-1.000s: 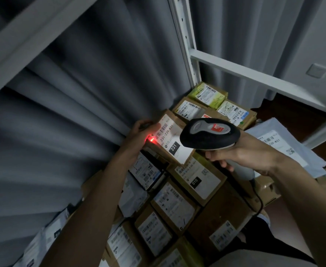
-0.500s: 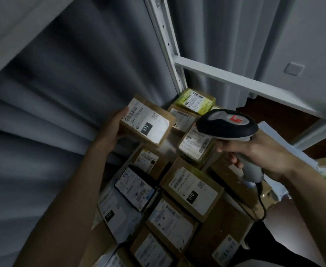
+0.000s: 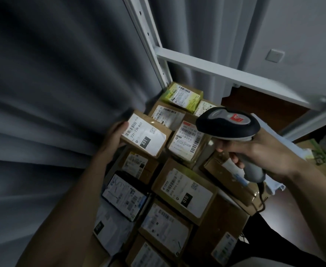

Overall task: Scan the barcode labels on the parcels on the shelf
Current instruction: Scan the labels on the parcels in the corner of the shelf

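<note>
My left hand [image 3: 114, 136] grips the left end of a small cardboard parcel [image 3: 145, 133] whose white label reads 231, held tilted above the pile. My right hand [image 3: 258, 151] grips the handle of a black and grey barcode scanner [image 3: 228, 124], its head over the parcels to the right of the held box. No red scan light shows. Several labelled cardboard parcels fill the shelf below, among them one marked 010 [image 3: 185, 189] and one with a long barcode label [image 3: 188, 142] just under the scanner head.
A white metal shelf post [image 3: 148, 41] and crossbar [image 3: 225, 74] frame the back. Grey curtain [image 3: 52, 83] hangs close on the left. A green-yellow parcel [image 3: 183, 95] sits at the back corner. The scanner cable [image 3: 261, 197] hangs down at right.
The red scan dot on the 231 label has gone out. My left hand has lifted that parcel up and to the left, and the scanner has drawn back to the right.
</note>
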